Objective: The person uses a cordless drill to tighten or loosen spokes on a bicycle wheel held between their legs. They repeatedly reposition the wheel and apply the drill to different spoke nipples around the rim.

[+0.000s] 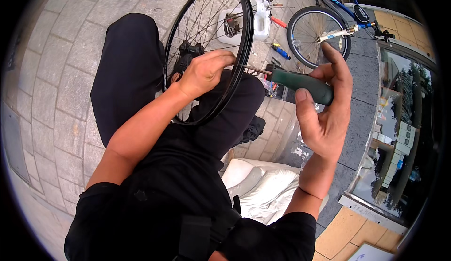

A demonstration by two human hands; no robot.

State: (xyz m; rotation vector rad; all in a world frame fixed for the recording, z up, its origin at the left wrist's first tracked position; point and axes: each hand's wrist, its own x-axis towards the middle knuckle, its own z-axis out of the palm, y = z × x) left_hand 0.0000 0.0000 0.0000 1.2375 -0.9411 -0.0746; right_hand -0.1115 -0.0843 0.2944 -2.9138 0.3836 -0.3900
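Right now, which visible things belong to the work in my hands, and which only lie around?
In use:
bicycle wheel, left hand at its rim
green-handled tool, in right hand

Apparently not in use:
red-handled tool
white container
blue bicycle

You were at an outdoor bicycle-repair spot: paving stones (70, 80) surrounded the wheel (191, 48), and right of it were tools (281, 52), a blue bicycle (347, 30) and a glass front (405, 120).

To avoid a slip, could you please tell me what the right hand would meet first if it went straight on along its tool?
Probably the black wheel rim, met by the tip of the green-handled tool; whether they touch now is hard to tell.
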